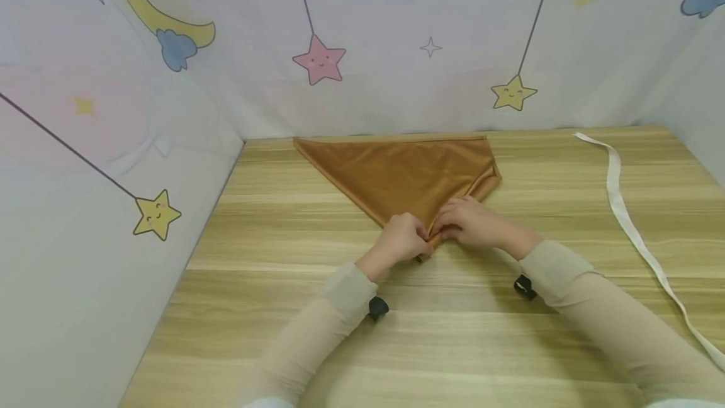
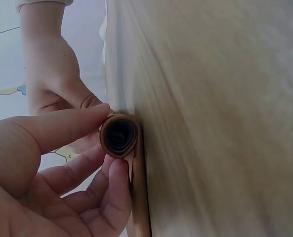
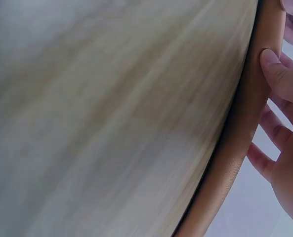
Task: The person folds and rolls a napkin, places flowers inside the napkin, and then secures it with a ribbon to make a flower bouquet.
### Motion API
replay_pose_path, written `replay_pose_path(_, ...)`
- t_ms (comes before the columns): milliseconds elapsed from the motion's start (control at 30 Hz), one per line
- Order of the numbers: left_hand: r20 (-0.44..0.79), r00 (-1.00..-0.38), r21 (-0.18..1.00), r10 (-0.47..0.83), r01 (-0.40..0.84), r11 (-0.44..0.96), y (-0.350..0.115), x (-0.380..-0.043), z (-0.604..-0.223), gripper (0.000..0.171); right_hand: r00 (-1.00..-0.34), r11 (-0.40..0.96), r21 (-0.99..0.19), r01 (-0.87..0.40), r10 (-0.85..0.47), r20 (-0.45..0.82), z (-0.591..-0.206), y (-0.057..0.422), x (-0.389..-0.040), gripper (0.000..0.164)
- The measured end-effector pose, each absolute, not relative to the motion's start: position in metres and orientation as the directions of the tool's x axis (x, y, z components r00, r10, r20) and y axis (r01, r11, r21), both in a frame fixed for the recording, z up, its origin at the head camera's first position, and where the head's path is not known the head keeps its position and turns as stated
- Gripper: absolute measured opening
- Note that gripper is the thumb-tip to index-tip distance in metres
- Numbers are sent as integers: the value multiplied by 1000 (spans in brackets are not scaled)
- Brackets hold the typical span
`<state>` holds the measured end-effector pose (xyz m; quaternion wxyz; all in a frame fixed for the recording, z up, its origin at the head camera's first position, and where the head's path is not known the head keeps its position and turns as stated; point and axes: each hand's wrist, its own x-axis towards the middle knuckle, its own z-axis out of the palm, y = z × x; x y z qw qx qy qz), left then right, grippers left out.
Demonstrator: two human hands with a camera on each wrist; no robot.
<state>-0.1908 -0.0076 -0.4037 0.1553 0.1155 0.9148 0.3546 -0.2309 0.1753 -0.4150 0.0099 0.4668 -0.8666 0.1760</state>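
A brown satin cloth lies at the far side of the table, its near right edge rolled into a tube. At the near corner my left hand pinches the tube between thumb and fingers. The left wrist view looks into the open end of the roll, where spiral layers show. Just to the right, my right hand holds the same rolled edge. In the right wrist view its thumb presses on the long roll, with the fingers behind it.
A long white ribbon curves down the right side of the wooden table. Behind and to the left hangs a pale curtain printed with stars and a moon. Dark wrist devices sit under both forearms.
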Motion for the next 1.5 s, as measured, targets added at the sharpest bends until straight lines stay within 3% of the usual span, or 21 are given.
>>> replay_pose_path(200, -192, -932, 682, 308, 99, 725, -8, -190, -403, 11, -577, 516, -302, -801, -801, 162, -414, 172, -232, 13)
replay_pose_path(567, -134, -933, 638, 334, 177, 750, -11, -191, -401, 18, -571, 504, -284, -816, -782, 251, -414, 175, -234, 19)
replay_pose_path(833, -176, -924, 638, 340, 157, 754, -16, -193, -401, 39, -528, 469, -252, -847, -802, 279, -418, 173, -238, 14)
replay_pose_path(1200, -153, -937, 594, 314, 167, 787, -14, -190, -399, 26, -519, 447, -279, -850, -801, 297, -418, 169, -237, 16)
replay_pose_path(1500, -156, -936, 595, 315, 165, 786, -16, -189, -398, 24, -586, 495, -363, -789, -785, 202, -413, 167, -236, 21)
